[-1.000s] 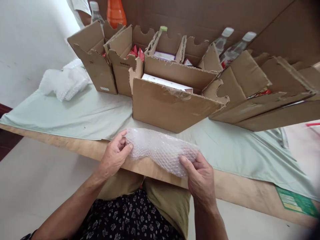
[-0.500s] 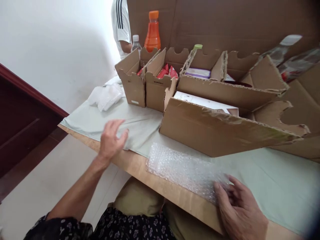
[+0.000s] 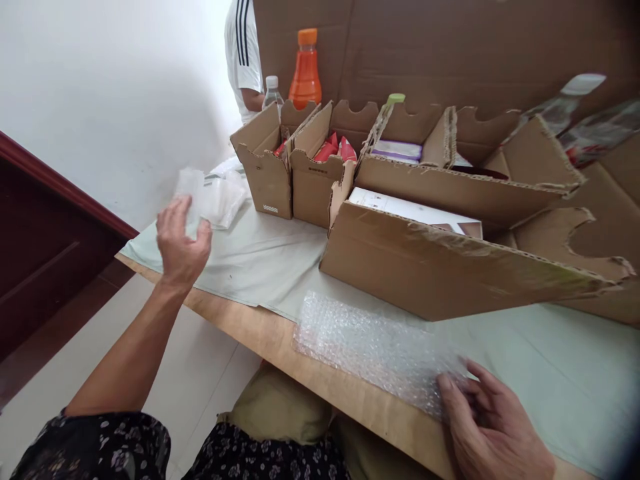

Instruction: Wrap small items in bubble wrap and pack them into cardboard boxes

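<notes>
We have a table (image 3: 240,321) before us, its wooden near edge bare below a pale green cloth (image 3: 270,260). On the cloth stands the long cardboard box (image 3: 425,267), with a white carton (image 3: 410,208) inside and smaller open boxes beside and behind it. Our bubble wrap sheet (image 3: 370,350) lies flat in front of the long box, partly over the wooden edge. Well to its left, near the wall, sits a heap of bubble wrap pieces (image 3: 225,200). An orange bottle (image 3: 306,77) rises behind the boxes. Our right hand (image 3: 493,427) pinches the sheet's right end between thumb and fingers. Our left hand (image 3: 180,247) is at the heap, thumb and fingers spread wide; we cannot tell whether the fingertips touch it.
</notes>
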### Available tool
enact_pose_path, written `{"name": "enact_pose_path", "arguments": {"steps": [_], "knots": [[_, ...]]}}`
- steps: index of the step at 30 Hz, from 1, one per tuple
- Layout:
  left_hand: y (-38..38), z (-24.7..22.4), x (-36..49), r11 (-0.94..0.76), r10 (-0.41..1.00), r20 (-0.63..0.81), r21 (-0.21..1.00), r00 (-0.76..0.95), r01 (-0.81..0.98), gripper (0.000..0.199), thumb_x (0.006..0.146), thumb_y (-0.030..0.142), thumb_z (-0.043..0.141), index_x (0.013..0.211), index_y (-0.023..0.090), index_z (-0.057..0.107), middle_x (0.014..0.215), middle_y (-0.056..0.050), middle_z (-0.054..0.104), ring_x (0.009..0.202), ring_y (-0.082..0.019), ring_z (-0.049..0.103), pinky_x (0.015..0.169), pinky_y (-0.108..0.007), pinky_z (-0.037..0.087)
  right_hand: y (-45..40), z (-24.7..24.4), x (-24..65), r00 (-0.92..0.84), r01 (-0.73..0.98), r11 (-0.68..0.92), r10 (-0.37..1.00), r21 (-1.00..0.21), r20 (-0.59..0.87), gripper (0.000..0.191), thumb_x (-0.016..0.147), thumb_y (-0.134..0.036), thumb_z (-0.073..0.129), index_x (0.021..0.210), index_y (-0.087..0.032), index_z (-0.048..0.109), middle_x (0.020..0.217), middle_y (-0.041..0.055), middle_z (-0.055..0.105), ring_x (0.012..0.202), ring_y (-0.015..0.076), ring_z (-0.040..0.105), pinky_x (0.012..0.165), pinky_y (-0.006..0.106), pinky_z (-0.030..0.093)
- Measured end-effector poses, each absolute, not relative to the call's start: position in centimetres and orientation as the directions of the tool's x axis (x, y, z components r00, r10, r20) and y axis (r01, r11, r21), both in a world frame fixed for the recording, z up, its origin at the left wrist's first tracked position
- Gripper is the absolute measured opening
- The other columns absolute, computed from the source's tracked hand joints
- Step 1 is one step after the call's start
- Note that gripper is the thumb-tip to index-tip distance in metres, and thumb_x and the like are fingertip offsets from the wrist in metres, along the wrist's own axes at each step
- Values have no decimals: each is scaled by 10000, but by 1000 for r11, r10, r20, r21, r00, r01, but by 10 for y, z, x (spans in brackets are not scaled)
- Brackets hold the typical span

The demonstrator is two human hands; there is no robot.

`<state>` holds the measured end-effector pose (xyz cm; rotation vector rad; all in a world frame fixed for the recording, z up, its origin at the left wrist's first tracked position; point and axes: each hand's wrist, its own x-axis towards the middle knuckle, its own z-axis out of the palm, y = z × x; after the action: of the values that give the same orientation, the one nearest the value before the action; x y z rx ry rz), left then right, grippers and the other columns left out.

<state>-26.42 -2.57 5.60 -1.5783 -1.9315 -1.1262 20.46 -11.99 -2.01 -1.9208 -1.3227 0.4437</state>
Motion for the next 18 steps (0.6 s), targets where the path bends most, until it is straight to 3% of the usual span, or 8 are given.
{"name": "enact_pose_path", "arguments": {"steps": [3,5,9,10,11,13,15,18], "knots": [[-66,80,-237,-55,497,828,328,-260,943,474,927,231,643,1401,247,648,1304,-96,726,1247,-305,687,1116,-504,528,-119,-22,205,378,625,-131,913,-769,152,709,801,-647,650,1273,-120,694,844,72,716,680,206,644,718,378,577],[-91,86,-211,-109,503,835,319,-225,942,488,932,209,656,1418,252,642,1304,-85,726,1218,-285,705,1075,-461,566,-120,-19,203,364,626,-71,907,-777,210,658,847,-595,664,1315,-131,671,942,91,741,727,207,661,736,380,581],[-126,75,-143,-330,634,773,279,-7,902,557,948,168,633,1498,192,550,1336,-127,693,1271,-271,666,1084,-442,578,-135,-6,189,390,726,141,721,-673,573,488,886,-434,732,1277,-145,684,1307,175,688,1157,326,672,1022,522,533],[-132,70,-123,-394,662,748,290,51,872,571,948,161,624,1510,168,525,1343,-144,681,1292,-274,649,1088,-446,579,-142,-3,183,383,707,191,705,-681,596,454,892,-403,739,1269,-155,688,1347,175,672,1233,342,645,1084,551,496],[-138,64,-103,-451,681,726,311,97,836,571,946,159,616,1508,142,514,1341,-161,676,1301,-275,637,1092,-450,581,-149,0,176,358,638,241,748,-732,559,455,909,-397,730,1299,-170,676,1372,170,664,1268,343,634,1112,562,478],[-149,54,-64,-549,712,678,373,184,748,554,937,154,595,1478,75,514,1344,-201,672,1314,-287,625,1108,-461,577,-161,5,162,209,346,256,917,-903,340,554,951,-477,676,1434,-219,594,1412,157,655,1258,321,657,1082,533,516],[-159,48,-34,-637,733,603,446,315,629,511,914,163,595,1406,31,565,1376,-238,658,1324,-311,625,1117,-468,575,-166,6,151,-6,48,87,996,-995,87,660,966,-582,622,1525,-253,498,1397,148,672,1210,294,690,1010,471,570],[-169,43,-18,-718,696,544,536,468,445,358,872,156,627,1215,74,691,1370,-224,669,1279,-309,659,1096,-452,590,-162,4,147,-66,-74,-174,983,-982,-169,598,928,-610,680,1382,-231,592,1079,89,760,941,218,730,822,337,603]]}}
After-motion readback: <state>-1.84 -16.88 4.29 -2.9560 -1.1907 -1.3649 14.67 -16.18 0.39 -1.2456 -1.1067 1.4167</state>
